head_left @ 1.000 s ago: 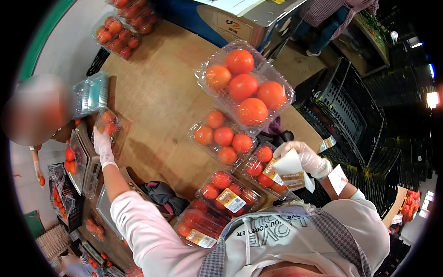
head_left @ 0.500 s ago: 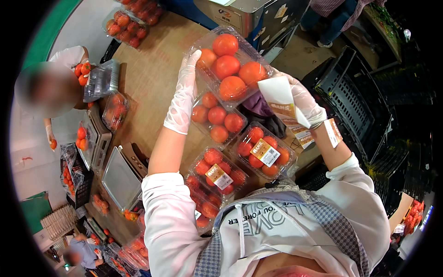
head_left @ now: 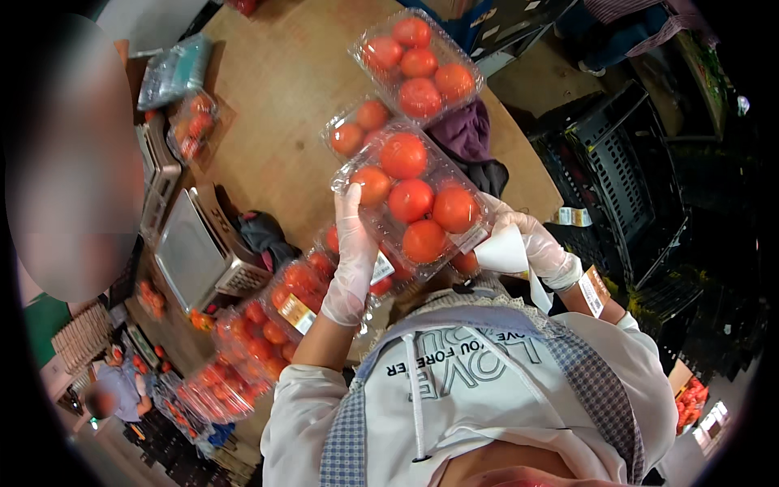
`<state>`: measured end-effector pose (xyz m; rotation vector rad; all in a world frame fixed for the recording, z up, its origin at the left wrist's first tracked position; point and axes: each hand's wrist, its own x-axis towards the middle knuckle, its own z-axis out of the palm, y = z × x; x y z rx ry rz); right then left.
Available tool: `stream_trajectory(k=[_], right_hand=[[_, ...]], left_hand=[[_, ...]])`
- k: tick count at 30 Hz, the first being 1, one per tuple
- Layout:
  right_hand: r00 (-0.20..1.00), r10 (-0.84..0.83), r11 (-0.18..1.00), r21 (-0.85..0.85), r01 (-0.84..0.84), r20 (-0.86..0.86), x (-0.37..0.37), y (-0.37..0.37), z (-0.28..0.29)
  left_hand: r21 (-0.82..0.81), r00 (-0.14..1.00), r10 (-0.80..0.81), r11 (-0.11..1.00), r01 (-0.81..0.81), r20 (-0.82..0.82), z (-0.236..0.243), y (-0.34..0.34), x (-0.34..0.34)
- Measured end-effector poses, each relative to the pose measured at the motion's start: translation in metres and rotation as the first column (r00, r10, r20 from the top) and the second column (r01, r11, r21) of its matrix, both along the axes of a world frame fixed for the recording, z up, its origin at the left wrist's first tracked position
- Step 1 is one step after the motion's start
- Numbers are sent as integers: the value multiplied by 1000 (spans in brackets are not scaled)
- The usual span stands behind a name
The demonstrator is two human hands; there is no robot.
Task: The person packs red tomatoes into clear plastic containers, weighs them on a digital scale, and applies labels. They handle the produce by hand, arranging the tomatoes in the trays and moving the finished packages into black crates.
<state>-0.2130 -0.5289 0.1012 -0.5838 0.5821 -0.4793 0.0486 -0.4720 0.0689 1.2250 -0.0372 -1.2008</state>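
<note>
My left hand, in a clear glove, grips the near-left side of a clear plastic box of tomatoes, its thumb along the edge. My gloved right hand is closed at the box's right end, with a curling white strip of labels hanging from it. One label clings near my right wrist. The box is raised and tilted a little. Beyond it lies another tomato box, overlapping a third tomato box, partly hidden. More boxes sit beneath my hands, mostly covered.
Filled tomato boxes line the near-left edge. A flat-topped scale stands at left, with a bagged tomato pack beyond. Purple cloth lies by the far boxes. Black crates fill the right. A co-worker is at lower left.
The view has shifted. Both hands hold a tomato box nearer my body now, and a separate box shows beyond it. The label strip is still at my right hand.
</note>
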Motion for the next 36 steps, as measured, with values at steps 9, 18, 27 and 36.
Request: stream_trajectory(k=[9,18,27,36], right_hand=[[952,78,947,-276,-164,-295,-16,23,-17],[926,33,967,-224,-126,-377,-6,13,-10],[975,-49,980,181,89,-215,-8,12,-10],[990,-67,911,397,110,-120,-5,1,-14]], left_hand=[[233,914,-319,936,262,251,9,75,-17],[335,939,-308,910,244,153,22,78,-15],[289,942,-319,916,280,100,15,69,-1],[-134,808,-514,857,498,-287,-2,62,20]])
